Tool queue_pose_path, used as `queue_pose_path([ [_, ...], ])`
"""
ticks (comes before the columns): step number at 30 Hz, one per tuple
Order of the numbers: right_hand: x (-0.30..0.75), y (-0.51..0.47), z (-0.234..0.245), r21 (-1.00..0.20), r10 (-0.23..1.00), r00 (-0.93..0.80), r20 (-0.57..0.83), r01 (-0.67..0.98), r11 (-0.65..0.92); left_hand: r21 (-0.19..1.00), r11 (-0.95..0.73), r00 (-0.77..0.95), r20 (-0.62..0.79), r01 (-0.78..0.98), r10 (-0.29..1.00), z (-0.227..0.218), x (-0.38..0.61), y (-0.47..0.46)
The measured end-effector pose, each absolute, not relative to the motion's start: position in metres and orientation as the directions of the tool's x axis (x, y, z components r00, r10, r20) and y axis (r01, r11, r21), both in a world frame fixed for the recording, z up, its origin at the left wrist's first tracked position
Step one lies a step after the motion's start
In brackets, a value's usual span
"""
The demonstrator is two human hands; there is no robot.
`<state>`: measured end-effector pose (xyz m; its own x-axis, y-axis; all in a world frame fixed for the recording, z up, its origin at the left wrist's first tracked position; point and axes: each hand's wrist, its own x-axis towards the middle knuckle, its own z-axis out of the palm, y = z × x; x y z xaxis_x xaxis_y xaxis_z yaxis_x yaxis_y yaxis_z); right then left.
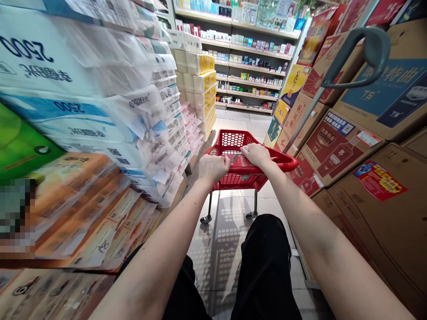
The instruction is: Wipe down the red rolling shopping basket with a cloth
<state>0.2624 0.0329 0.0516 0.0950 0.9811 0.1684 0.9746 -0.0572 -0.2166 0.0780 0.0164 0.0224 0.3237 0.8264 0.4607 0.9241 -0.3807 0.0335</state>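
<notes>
A small red shopping cart (230, 179) with a perforated plastic basket stands before me in the aisle, on thin metal legs with dark casters. My left hand (215, 165) is closed in a fist at the left of its near rim. To the right, my right hand (256, 155) curls over the same rim, its fingers bent inward. A small grey part (236, 158) shows between the two hands. Beside the cart's right side, a grey loop handle (373, 55) on a slanting metal shaft rises to the upper right; where it joins is hidden.
Wrapped paper packs (113, 84) are stacked high on the left, with orange-brown packs (93, 213) lower down. Cardboard cartons (333, 146) form a wall on the right. Shelves of small boxed goods (253, 49) stand across the far end. The tiled floor (223, 253) runs between them.
</notes>
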Motion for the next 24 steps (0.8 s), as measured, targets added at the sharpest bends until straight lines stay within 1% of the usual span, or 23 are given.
queue_pose_path([
  [7,0.263,0.031,0.049,-0.183,0.983,0.061,0.174,0.983,-0.029,0.058,-0.375,0.310,0.453,0.925,0.836,0.022,0.078,0.013],
  [12,0.262,0.027,0.051,-0.175,0.980,0.028,0.198,0.985,0.008,0.054,-0.360,0.296,0.461,0.932,0.836,0.021,0.079,0.013],
  [17,0.249,0.016,0.055,-0.111,0.967,0.025,0.255,0.994,0.004,0.057,-0.335,0.272,0.465,0.940,0.843,0.022,0.079,0.015],
  [20,0.240,0.005,0.054,-0.093,0.953,-0.023,0.302,0.994,0.054,0.061,-0.322,0.260,0.458,0.945,0.850,0.022,0.078,0.017],
  [24,0.234,-0.008,0.051,-0.110,0.938,-0.086,0.336,0.985,0.130,0.048,-0.332,0.274,0.462,0.942,0.843,0.021,0.075,0.020],
])
